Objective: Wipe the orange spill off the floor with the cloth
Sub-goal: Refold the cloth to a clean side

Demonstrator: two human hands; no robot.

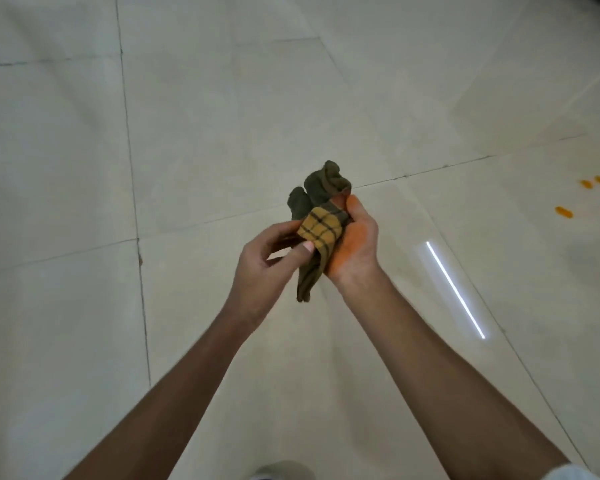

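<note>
A bunched cloth (317, 216), dark green with a yellow checked patch, is held up in the air over the tiled floor. My right hand (355, 244) grips it from the right, and orange stain covers its palm and thumb. My left hand (267, 268) pinches the checked part from the left, thumb on top. One end of the cloth hangs down between my wrists. Small orange spill drops (564, 212) lie on the floor far to the right, with two more drops (592, 181) just above them.
Pale glossy floor tiles (205, 116) with dark grout lines fill the view. A bright strip of reflected light (454, 289) lies on the floor right of my right arm. Part of a shoe (281, 471) shows at the bottom edge.
</note>
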